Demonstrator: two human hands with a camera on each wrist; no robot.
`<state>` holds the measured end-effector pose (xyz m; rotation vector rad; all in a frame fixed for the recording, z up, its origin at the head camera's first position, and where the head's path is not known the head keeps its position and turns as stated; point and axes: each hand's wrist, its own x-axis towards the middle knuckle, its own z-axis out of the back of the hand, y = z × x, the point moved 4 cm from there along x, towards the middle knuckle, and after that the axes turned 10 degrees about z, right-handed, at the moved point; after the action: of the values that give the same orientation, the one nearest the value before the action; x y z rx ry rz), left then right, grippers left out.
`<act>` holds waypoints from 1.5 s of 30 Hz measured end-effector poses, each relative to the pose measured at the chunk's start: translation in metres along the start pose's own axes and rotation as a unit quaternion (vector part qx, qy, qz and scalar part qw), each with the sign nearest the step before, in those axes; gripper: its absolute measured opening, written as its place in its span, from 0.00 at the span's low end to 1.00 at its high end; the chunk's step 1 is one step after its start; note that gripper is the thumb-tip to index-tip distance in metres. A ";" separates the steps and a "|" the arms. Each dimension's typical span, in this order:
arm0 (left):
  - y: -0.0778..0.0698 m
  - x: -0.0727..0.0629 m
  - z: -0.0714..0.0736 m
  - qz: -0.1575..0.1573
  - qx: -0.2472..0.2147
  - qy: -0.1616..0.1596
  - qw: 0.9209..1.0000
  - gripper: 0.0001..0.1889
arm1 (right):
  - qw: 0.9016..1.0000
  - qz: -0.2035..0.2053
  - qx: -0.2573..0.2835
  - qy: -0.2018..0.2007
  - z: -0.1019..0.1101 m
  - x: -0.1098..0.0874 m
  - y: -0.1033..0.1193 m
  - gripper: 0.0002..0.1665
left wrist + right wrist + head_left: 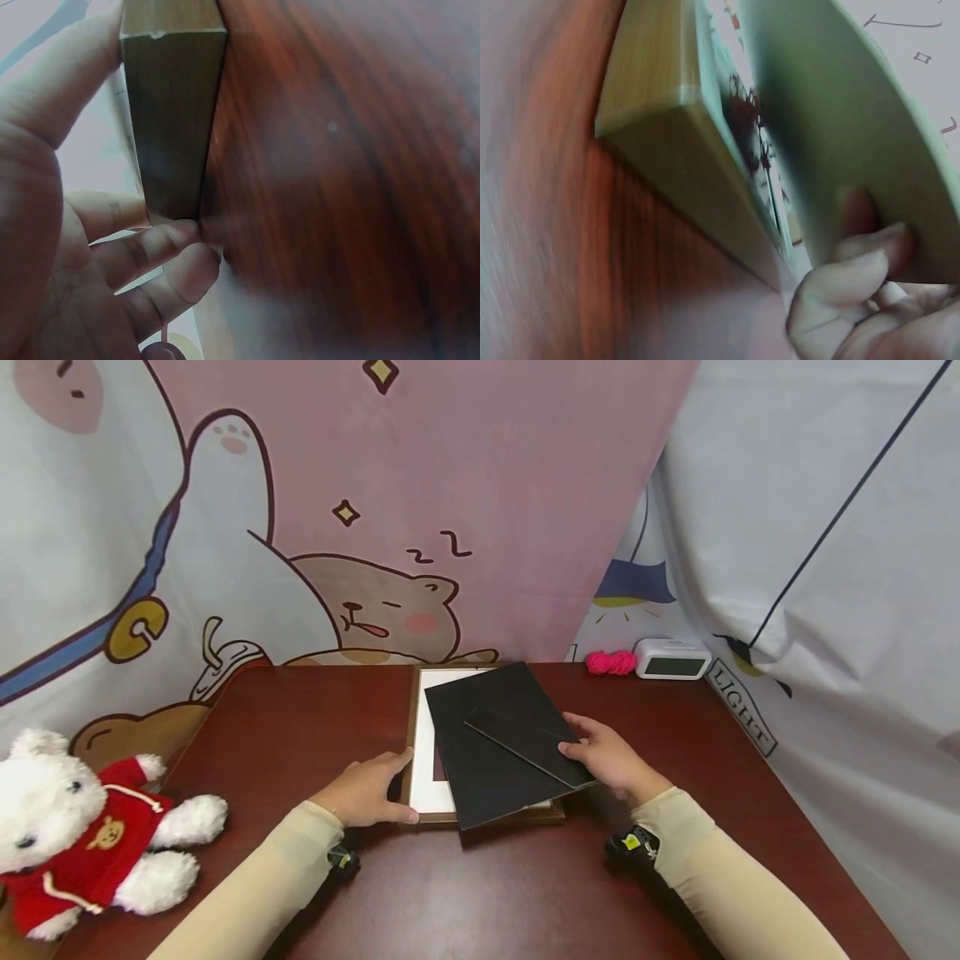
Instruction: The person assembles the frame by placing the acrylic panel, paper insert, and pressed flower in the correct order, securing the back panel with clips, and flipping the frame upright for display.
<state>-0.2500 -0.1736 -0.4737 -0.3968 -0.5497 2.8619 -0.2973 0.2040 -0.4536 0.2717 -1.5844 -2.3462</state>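
A brown wooden picture frame (411,777) lies on the table, with a white mat (426,727) inside it. My left hand (367,791) rests against the frame's left side, thumb near the front corner, fingers extended along the edge. Tilted above the frame is a black backing board (487,777) with a folded stand leg (525,747). My right hand (611,760) pinches the board's right edge, thumb on top and fingers underneath. In the right wrist view the board's plain underside (832,142) stands apart from the frame, and part of a dark picture (742,120) shows between them.
A white plush toy (90,835) in a red hoodie sits at the left edge of the dark red table (480,893). Pink yarn (610,662) and a white digital clock (672,659) are at the back right. Printed cloth (510,510) hangs behind.
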 end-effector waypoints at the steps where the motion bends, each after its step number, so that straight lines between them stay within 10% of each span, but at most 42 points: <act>1: 0.000 0.000 0.000 -0.001 -0.001 0.000 1.000 0.59 | 1.000 -0.001 0.030 -0.004 -0.002 -0.001 0.000 0.42; 7: 0.001 0.000 -0.001 -0.001 0.004 -0.002 1.000 0.59 | 0.990 -0.005 0.136 -0.034 -0.016 -0.005 0.005 0.41; 23: 0.001 0.000 -0.002 -0.006 0.005 -0.007 1.000 0.60 | 0.981 -0.020 0.163 -0.104 -0.056 0.005 0.012 0.42; 34: 0.000 0.000 -0.001 -0.003 0.002 -0.007 1.000 0.60 | 0.997 -0.022 -0.035 -0.058 -0.055 0.015 0.008 0.42; 45: 0.002 0.001 -0.001 0.004 -0.011 -0.009 1.000 0.65 | 0.975 0.010 -0.224 0.008 -0.048 0.021 0.013 0.42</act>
<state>-0.2513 -0.1748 -0.4752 -0.3775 -0.5840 2.8715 -0.2996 0.1504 -0.4593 0.1711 -1.0019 -2.5912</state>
